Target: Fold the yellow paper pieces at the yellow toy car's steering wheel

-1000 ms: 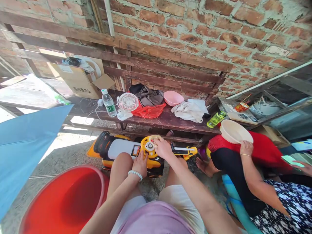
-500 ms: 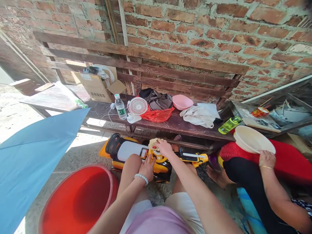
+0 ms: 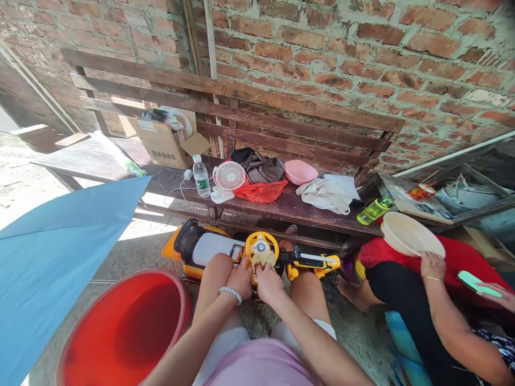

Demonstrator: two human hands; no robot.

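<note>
Between my knees stands a yellow and black ride-on toy vehicle [image 3: 209, 249] with a white seat and a yellow steering wheel [image 3: 261, 239]. My right hand [image 3: 269, 283] is closed on a crumpled beige cloth [image 3: 263, 260] with reddish marks, pressed against the near side of the wheel. Just to its left, my left hand [image 3: 240, 280], with a pale bead bracelet [image 3: 230, 292] at the wrist, rests on the toy with fingers stretched out. The cloth and both hands partly hide the toy's body below the wheel.
A large red tub [image 3: 120, 327] stands at my left below a blue umbrella [image 3: 72, 246]. The wooden bench [image 3: 289, 210] ahead bears a bottle [image 3: 201, 179], a small fan [image 3: 229, 175] and bags. On the right, another person's hand [image 3: 432, 264] holds a cream basin [image 3: 408, 236].
My right hand has drawn the cloth from the wheel's far side toward me, uncovering the wheel's centre. My left hand has barely moved. A hand with a mint-green object has appeared at the right.
</note>
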